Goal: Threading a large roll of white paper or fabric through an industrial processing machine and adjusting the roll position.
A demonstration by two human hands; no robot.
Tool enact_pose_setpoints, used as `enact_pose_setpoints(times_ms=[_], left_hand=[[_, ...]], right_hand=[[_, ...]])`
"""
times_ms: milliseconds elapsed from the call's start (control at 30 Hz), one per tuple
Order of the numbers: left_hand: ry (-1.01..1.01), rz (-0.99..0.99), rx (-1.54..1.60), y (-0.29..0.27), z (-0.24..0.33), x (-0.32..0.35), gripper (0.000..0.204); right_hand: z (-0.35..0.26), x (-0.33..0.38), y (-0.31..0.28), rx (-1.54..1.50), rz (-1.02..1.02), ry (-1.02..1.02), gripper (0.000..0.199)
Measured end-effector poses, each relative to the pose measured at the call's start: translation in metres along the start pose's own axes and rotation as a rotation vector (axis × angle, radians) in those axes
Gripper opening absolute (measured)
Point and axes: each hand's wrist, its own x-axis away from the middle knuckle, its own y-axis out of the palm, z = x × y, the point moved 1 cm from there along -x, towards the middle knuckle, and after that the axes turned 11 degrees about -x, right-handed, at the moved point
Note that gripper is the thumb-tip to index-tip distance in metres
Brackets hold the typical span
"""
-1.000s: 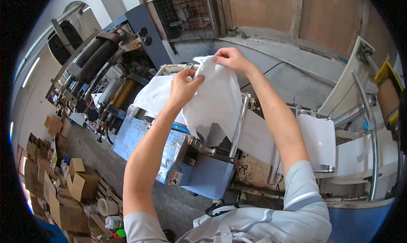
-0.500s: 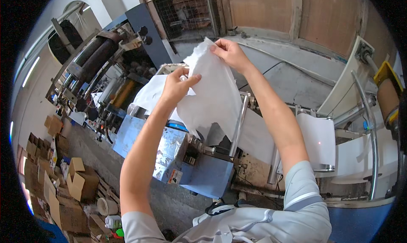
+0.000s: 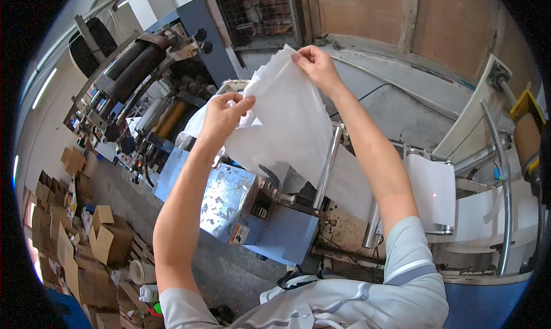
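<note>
Both my arms reach forward over a machine, holding up a wide white paper web point(image 3: 287, 119) with a ragged torn top edge. My left hand point(image 3: 222, 118) pinches the paper's left side between thumb and fingers. Higher up, my right hand point(image 3: 317, 68) grips the upper right corner near the torn edge. From my hands the paper slopes down behind a shiny metal roller point(image 3: 329, 168). Its lower left edge is jagged, with dark machine parts showing beneath. More white paper lies bunched behind my left hand.
A blue machine housing point(image 3: 225, 200) stands below the paper. White paper point(image 3: 431, 188) runs over rollers at the right, beside a curved metal rail point(image 3: 500, 185). Large black rollers point(image 3: 123, 68) sit at the upper left. Opened cardboard boxes point(image 3: 109, 237) crowd the floor at lower left.
My left hand has moved left and slightly down, spreading the paper wider. My right hand has shifted slightly right. The torn top edge is now stretched flatter.
</note>
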Motion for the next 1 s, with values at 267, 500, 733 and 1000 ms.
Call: enact_pose_setpoints(times_ms=[267,500,733,1000], left_hand=[[0.115,0.103,-0.055,0.013,-0.01,-0.005,0.039],[0.058,0.031,-0.053,0.003,-0.01,-0.005,0.034],[0.06,0.034,-0.113,-0.007,-0.01,0.003,0.029],[-0.004,-0.025,-0.187,-0.017,-0.009,0.016,0.03]], right_hand=[[0.003,0.001,0.02,-0.036,-0.053,-0.026,0.023],[0.007,-0.001,0.004,-0.055,-0.057,-0.011,0.031],[0.025,0.01,-0.002,-0.07,-0.122,0.199,0.026],[0.023,-0.001,-0.002,-0.088,-0.003,0.089,0.027]])
